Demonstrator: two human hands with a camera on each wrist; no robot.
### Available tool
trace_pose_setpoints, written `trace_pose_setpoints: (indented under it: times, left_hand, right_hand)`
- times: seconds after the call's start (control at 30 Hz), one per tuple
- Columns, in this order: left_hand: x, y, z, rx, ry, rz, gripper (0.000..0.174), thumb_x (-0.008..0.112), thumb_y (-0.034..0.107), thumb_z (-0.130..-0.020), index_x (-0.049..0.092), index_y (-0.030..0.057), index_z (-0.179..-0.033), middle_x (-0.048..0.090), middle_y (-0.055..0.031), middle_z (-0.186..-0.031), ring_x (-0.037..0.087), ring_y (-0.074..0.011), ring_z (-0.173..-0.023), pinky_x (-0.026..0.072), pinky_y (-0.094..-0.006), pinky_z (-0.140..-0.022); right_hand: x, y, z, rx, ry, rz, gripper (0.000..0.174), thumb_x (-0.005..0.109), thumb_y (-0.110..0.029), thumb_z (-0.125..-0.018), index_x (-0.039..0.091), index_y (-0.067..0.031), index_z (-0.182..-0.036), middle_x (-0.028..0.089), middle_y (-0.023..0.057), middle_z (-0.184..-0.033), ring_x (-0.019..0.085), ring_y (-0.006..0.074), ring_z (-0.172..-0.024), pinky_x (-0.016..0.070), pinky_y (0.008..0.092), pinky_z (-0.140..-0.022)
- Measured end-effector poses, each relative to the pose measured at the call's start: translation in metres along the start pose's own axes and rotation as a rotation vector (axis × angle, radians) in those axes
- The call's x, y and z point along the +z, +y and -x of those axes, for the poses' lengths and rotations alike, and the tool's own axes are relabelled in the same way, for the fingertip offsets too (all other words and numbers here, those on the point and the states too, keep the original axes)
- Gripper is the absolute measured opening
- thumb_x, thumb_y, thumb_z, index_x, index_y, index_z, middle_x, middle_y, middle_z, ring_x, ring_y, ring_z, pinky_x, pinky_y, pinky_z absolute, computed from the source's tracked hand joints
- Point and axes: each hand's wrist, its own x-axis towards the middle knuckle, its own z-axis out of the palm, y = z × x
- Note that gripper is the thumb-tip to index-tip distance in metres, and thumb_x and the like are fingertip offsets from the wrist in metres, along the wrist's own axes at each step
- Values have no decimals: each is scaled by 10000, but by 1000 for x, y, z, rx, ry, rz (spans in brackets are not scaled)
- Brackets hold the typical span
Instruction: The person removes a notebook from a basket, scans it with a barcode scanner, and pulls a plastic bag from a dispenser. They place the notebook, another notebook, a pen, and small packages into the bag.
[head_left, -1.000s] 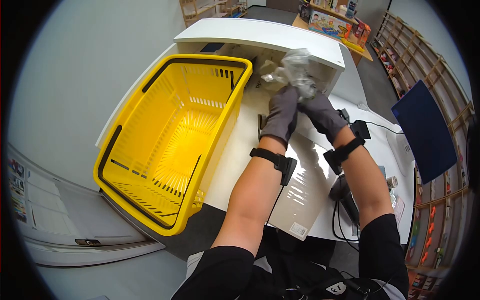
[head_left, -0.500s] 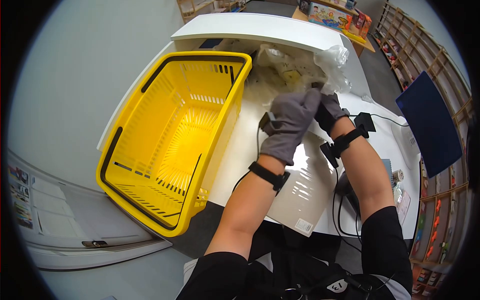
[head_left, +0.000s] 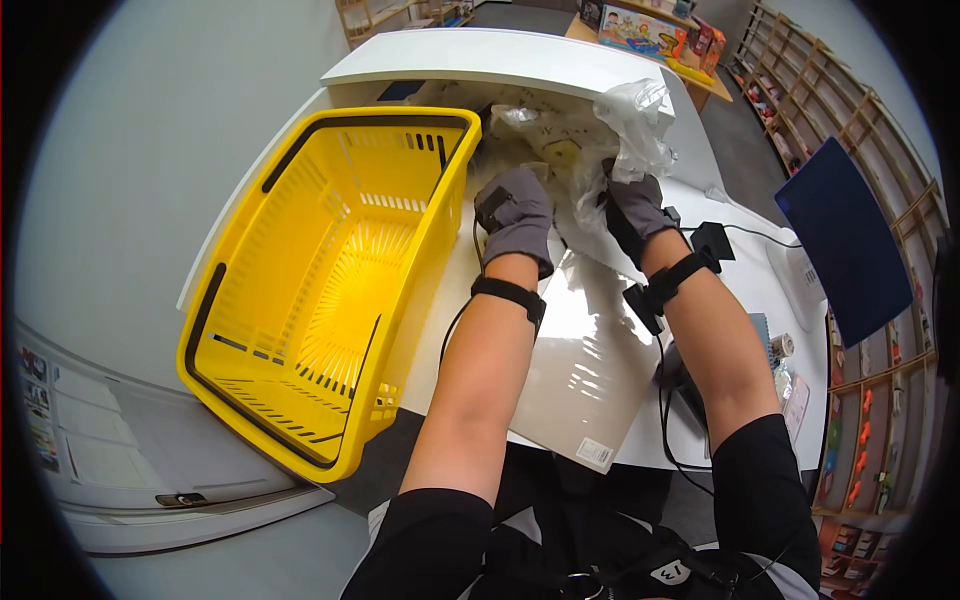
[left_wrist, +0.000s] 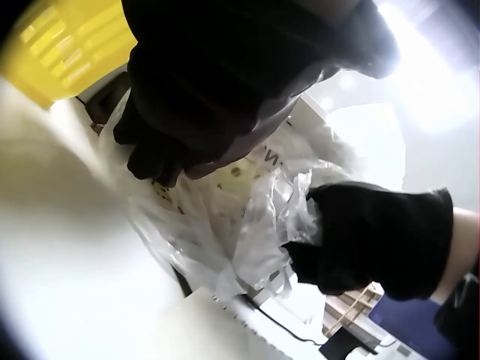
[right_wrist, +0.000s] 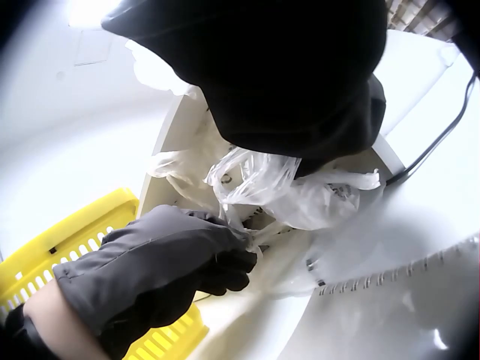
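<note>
At the frame's upper centre, the left hand (head_left: pixel 517 213) and right hand (head_left: pixel 637 212) grasp a translucent plastic bag (head_left: pixel 588 168), fingers curled

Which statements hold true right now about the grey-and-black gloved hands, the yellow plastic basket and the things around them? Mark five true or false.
1. The grey-and-black-gloved left hand and the matching gloved right hand both hold crumpled translucent plastic. True.
2. The yellow plastic basket stands left of both hands. True.
3. That plastic lies inside the basket. False: it is outside, to the basket's right.
4. The dark-blue flat panel stands right of both hands. True.
5. The glossy beige flat sheet is in the right hand. False: it lies on the white desk.
</note>
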Motion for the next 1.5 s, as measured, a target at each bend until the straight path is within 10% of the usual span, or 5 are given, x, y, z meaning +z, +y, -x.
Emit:
trace_pose_setpoints:
  times: [0.63,0.77,1.27,1.4,1.5]
  left_hand:
    - [-148,8,214,330,216,-359,67,699,137,-905,703,107,-964,602,-103,-745,661,-344,-690,518,-506,-662]
    - [-174,-3,271,324,98,-377,108,721,147,-885,697,109,-984,610,-61,-771,665,-317,-729,511,-487,-662]
    - [-202,-100,422,184,178,-66,402,836,135,-826,758,108,-1219,758,-88,-1177,740,-370,-1008,573,-533,-842]
    - [-207,-108,423,178,113,-18,394,837,141,-835,754,106,-1218,757,-86,-1211,740,-379,-1060,580,-544,-874]
    - [-211,-103,408,208,82,36,410,827,108,-825,774,101,-1231,767,-88,-1177,745,-384,-1045,588,-534,-874]
  right_hand:
    - [41,13,-29,-171,97,63,524,619,-518,-1145,718,-102,-1449,825,169,-1255,789,363,-1128,607,495,-967]
    - [64,12,-46,-479,371,-620,439,612,-427,-1131,770,-103,-1382,832,201,-1236,793,407,-1159,621,509,-989]
    - [77,-64,-82,-544,-312,1100,330,672,-244,-1065,856,-58,-1265,849,190,-1184,809,409,-1076,629,493,-993]
    - [15,-94,-43,-317,-538,-87,445,813,-336,-1003,848,-35,-1329,852,154,-1173,793,347,-1061,617,439,-995]
    - [4,-107,-33,-158,-624,-11,548,882,-396,-942,844,-31,-1349,858,160,-1209,794,324,-1078,611,431,-1004]
